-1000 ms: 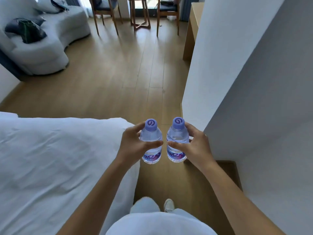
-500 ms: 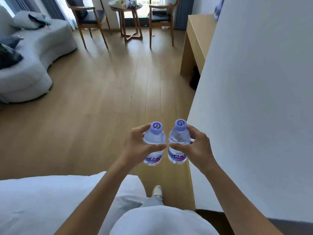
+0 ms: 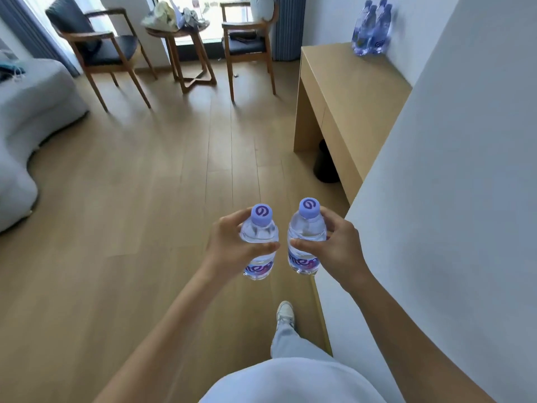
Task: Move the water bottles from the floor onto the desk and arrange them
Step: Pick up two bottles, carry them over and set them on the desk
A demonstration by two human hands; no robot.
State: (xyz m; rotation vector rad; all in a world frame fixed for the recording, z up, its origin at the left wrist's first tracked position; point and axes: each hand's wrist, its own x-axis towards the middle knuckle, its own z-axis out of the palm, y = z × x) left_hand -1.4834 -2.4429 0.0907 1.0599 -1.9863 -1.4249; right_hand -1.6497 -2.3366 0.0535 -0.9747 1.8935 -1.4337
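- The person is standing on the light brown wooden floor [image 3: 145, 228], carrying two water bottles, so this looks like the carrying step.
- The left hand [image 3: 232, 248] has its fingers [image 3: 268, 246] curled round a small clear plastic water bottle with a purple cap [image 3: 259, 242]. It is upright and up in the air.
- The right hand [image 3: 337, 245] has its fingers [image 3: 299, 243] wrapped round a second clear plastic water bottle with a purple cap and a purple label [image 3: 305, 237]. It is upright too.
- The two bottles are just beside each other, with a small gap between them.
- The pale wooden bench [image 3: 348, 82] stands ahead on the right, against the tall white wall [image 3: 450, 199]. It is well apart from the hands.
- A bunch of clear bottles with purple labels [image 3: 372, 30] already stands at the far end of the bench top, close to the wall.
- I think some of the job is done, since bottles are up there already.
- Next, I think the person needs to walk forward to the bench, one white shoe [image 3: 284, 312] leading.
- Then both bottles must go down flat on their bottoms, near the bunch, without knocking it.
- The bottles look smooth and full, so a firm hold will help.
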